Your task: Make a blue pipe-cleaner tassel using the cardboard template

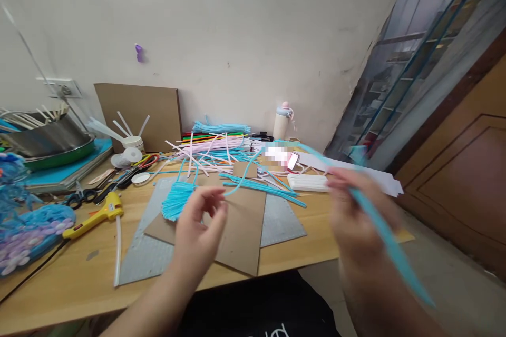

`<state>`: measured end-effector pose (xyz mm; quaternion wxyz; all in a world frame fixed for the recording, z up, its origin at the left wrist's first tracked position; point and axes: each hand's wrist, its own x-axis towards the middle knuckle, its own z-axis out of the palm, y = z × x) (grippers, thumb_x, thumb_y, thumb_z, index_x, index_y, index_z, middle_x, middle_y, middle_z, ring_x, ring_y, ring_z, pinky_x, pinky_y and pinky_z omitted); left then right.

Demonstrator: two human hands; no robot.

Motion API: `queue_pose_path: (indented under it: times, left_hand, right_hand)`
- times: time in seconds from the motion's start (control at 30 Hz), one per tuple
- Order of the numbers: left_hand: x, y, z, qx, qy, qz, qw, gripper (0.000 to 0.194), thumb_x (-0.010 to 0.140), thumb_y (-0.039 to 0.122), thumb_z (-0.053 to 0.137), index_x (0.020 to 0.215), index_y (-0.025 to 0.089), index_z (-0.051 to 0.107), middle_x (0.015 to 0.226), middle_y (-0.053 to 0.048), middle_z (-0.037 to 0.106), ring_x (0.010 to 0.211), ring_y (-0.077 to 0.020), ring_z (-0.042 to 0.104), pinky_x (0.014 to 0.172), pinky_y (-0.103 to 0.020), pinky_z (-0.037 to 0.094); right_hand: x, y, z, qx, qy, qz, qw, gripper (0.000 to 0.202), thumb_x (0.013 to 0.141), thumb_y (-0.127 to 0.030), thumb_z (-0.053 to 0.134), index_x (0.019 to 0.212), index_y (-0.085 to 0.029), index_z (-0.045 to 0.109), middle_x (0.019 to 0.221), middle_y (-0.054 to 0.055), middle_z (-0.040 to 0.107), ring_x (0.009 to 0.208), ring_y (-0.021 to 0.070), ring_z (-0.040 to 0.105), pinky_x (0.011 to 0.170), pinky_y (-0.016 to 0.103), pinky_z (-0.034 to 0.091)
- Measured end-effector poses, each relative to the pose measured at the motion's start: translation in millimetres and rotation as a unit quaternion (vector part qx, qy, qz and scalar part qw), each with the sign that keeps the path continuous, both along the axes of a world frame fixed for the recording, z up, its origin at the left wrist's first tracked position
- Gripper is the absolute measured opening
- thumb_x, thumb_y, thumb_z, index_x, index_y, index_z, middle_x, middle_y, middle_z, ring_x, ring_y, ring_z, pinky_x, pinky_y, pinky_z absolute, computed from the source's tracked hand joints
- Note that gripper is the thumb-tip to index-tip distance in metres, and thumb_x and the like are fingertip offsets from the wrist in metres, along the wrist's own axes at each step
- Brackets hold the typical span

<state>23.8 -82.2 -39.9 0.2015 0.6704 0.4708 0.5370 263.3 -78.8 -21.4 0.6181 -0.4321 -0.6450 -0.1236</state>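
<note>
My right hand [358, 210], smeared by motion, is closed around a long light-blue pipe cleaner [391, 247] above the table's right side. One part slants down past my wrist; a thin blue strand arcs leftward to my left fingertips. My left hand [203, 218] is curled at that strand's end, its thumb apart from the bent forefinger; the exact grip is partly hidden. Beside it sits a dense blue pipe-cleaner bundle [176, 201] on brown cardboard [241, 231]. Under the cardboard lies a grey mat [282, 221]. Several loose blue pipe cleaners [264, 189] lie behind my left hand.
A yellow glue gun [108, 208], black scissors [81, 197] and a metal bowl [47, 131] are on the left. Pink and blue stems [213, 145] pile up at the back. A bottle [281, 122] stands by the wall, with a white power strip [308, 182] in front.
</note>
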Motion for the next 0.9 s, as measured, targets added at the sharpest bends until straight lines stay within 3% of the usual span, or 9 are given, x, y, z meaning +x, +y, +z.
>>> queue_pose_path:
  times: [0.07, 0.17, 0.33, 0.4, 0.47, 0.6, 0.67, 0.77, 0.9]
  left_hand:
    - [12, -17, -10.2, 0.059, 0.055, -0.076, 0.994, 0.039, 0.083, 0.014, 0.05, 0.119, 0.026, 0.045, 0.1, -0.005, 0.054, 0.069, -0.0102, 0.054, 0.064, -0.026, 0.049]
    - [23, -30, -15.0, 0.147, 0.163, -0.126, 0.967, 0.052, 0.081, 0.006, 0.048, 0.127, 0.031, 0.041, 0.123, -0.009, 0.047, 0.084, -0.0123, 0.057, 0.076, -0.03, 0.051]
    - [19, -28, -10.5, 0.235, 0.251, -0.182, 0.921, 0.044, 0.083, 0.004, 0.045, 0.12, 0.027, 0.051, 0.124, -0.007, 0.055, 0.105, -0.0177, 0.057, 0.086, -0.032, 0.049]
    - [16, -27, -8.2, 0.254, 0.236, -0.204, 0.916, 0.039, 0.084, 0.004, 0.044, 0.118, 0.023, 0.053, 0.115, -0.007, 0.062, 0.103, -0.0164, 0.059, 0.085, -0.03, 0.049]
    - [13, -25, -5.6, 0.256, 0.211, -0.183, 0.925, 0.037, 0.085, 0.003, 0.043, 0.115, 0.022, 0.055, 0.108, -0.006, 0.065, 0.098, -0.0154, 0.06, 0.082, -0.028, 0.049]
    - [6, -17, 3.0, 0.225, 0.164, -0.077, 0.957, 0.029, 0.085, 0.008, 0.048, 0.107, 0.022, 0.061, 0.093, -0.005, 0.066, 0.084, -0.015, 0.059, 0.074, -0.029, 0.048]
    - [4, -11, 9.8, 0.186, 0.131, -0.068, 0.971, 0.027, 0.087, 0.011, 0.046, 0.105, 0.023, 0.063, 0.094, -0.005, 0.064, 0.086, -0.0151, 0.058, 0.075, -0.03, 0.048]
    - [3, -5, 20.8, 0.106, 0.056, -0.101, 0.988, 0.021, 0.088, 0.016, 0.047, 0.095, 0.022, 0.066, 0.085, -0.004, 0.061, 0.077, -0.0126, 0.057, 0.068, -0.027, 0.048]
    - [7, -6, 31.1, -0.065, -0.136, -0.157, 0.976, 0.007, 0.078, 0.022, 0.062, 0.081, 0.018, 0.057, 0.062, 0.004, 0.054, 0.051, -0.0065, 0.05, 0.048, -0.019, 0.043]
  right_hand:
    - [-20, 7, -13.5, -0.091, -0.123, 0.084, 0.985, 0.025, 0.089, -0.017, 0.045, 0.11, -0.026, 0.056, 0.096, 0.004, 0.063, 0.089, 0.0188, 0.059, 0.076, 0.033, 0.045]
    - [-51, 17, -24.1, -0.199, -0.163, 0.128, 0.958, 0.026, 0.09, -0.018, 0.039, 0.107, -0.023, 0.058, 0.094, 0.006, 0.064, 0.089, 0.0178, 0.06, 0.075, 0.028, 0.046]
    - [-73, 26, -23.3, -0.225, -0.154, 0.16, 0.949, 0.023, 0.09, -0.022, 0.042, 0.102, -0.021, 0.061, 0.096, 0.006, 0.064, 0.089, 0.018, 0.059, 0.078, 0.027, 0.045]
    - [-71, 27, -20.6, -0.221, -0.141, 0.186, 0.947, 0.024, 0.09, -0.02, 0.041, 0.103, -0.021, 0.061, 0.099, 0.005, 0.064, 0.093, 0.018, 0.059, 0.081, 0.028, 0.044]
    - [-68, 24, -18.0, -0.217, -0.121, 0.218, 0.944, 0.027, 0.09, -0.018, 0.039, 0.108, -0.022, 0.059, 0.103, 0.005, 0.063, 0.096, 0.0176, 0.058, 0.084, 0.029, 0.044]
    - [-61, 9, -13.6, -0.241, -0.05, 0.267, 0.932, 0.041, 0.093, -0.022, 0.037, 0.134, -0.027, 0.038, 0.094, 0.003, 0.063, 0.08, 0.0144, 0.058, 0.074, 0.029, 0.045]
    - [-60, -1, -11.5, -0.272, -0.017, 0.3, 0.914, 0.047, 0.094, -0.026, 0.036, 0.139, -0.029, 0.025, 0.083, 0.001, 0.061, 0.063, 0.0121, 0.054, 0.063, 0.027, 0.044]
    - [-63, -10, -8.1, -0.285, 0.013, 0.348, 0.893, 0.032, 0.094, -0.028, 0.036, 0.126, -0.027, 0.037, 0.07, -0.003, 0.054, 0.054, 0.0101, 0.046, 0.054, 0.024, 0.04]
    - [-71, -10, -1.3, -0.222, 0.039, 0.32, 0.92, 0.012, 0.091, -0.024, 0.043, 0.096, -0.022, 0.053, 0.074, -0.001, 0.053, 0.065, 0.011, 0.05, 0.062, 0.026, 0.042]
